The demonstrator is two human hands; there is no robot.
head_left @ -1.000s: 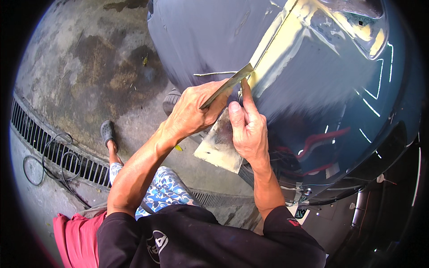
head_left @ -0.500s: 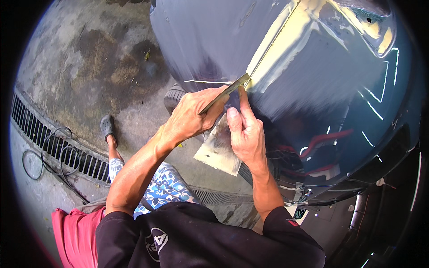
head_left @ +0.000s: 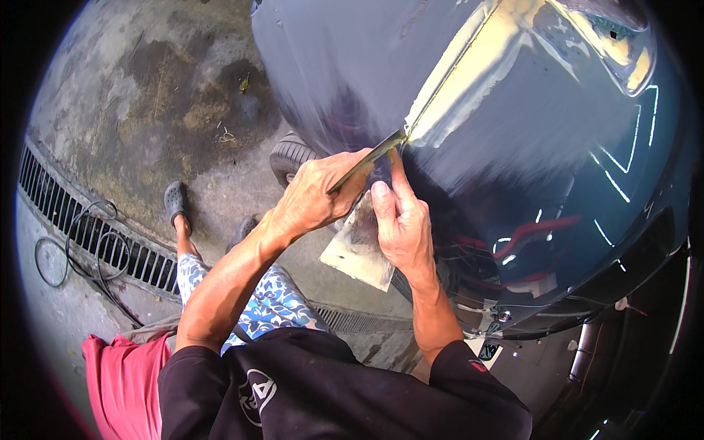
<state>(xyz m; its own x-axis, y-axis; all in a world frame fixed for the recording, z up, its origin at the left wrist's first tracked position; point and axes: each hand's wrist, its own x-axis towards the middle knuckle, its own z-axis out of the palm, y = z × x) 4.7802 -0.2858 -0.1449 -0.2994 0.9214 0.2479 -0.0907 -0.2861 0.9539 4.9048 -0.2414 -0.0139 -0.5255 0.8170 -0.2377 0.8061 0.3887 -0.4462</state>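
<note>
My left hand (head_left: 315,196) grips a thin putty spreader (head_left: 372,158), seen nearly edge-on. Its tip meets the lower end of a cream filler strip (head_left: 447,84) along a seam in the grey-blue car body panel (head_left: 345,66). Close beside it, my right hand (head_left: 407,231) has the index finger stretched up to the blade near its tip, with the thumb lower down. A flat plate (head_left: 358,253) smeared with cream filler hangs below the hands. It appears held in my right hand's curled fingers, but the grip itself is hidden.
More filler (head_left: 616,50) surrounds a recess at the upper right of the car. A tire (head_left: 290,158) shows under the panel. On the concrete floor (head_left: 147,95) run a drain grate (head_left: 136,253) and a coiled dark hose (head_left: 70,253). My shoe (head_left: 176,202) stands near the grate.
The spreader's tip has slid slightly down and left at the filler's lower end, my right index finger moving with it. A second shoe has come into view beside my left forearm.
</note>
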